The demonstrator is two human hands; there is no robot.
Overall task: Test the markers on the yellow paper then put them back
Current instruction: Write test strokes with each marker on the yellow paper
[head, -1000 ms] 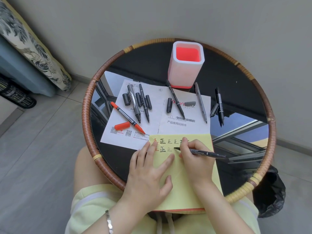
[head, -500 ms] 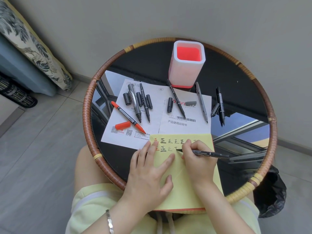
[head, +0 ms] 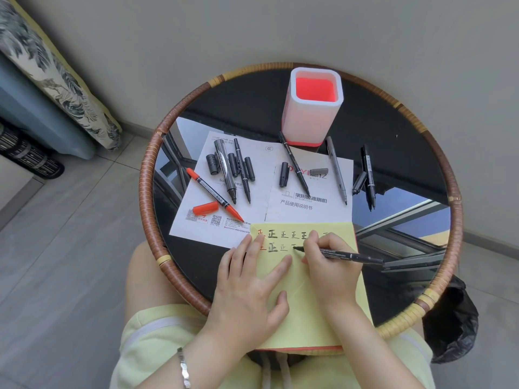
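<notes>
Meanwhile, right hand (head: 328, 265) curled round black marker (head: 351, 254), tip on yellow paper (head: 309, 313).

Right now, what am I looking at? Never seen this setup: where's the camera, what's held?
No machine here: one camera on a person's head looks down at their own hands. The left hand lies flat on the yellow paper. The right hand grips a black marker, tip on the paper beside test characters. On the round table: white leaflets with uncapped markers and loose caps, an orange marker, and a pen cup at the back.
</notes>
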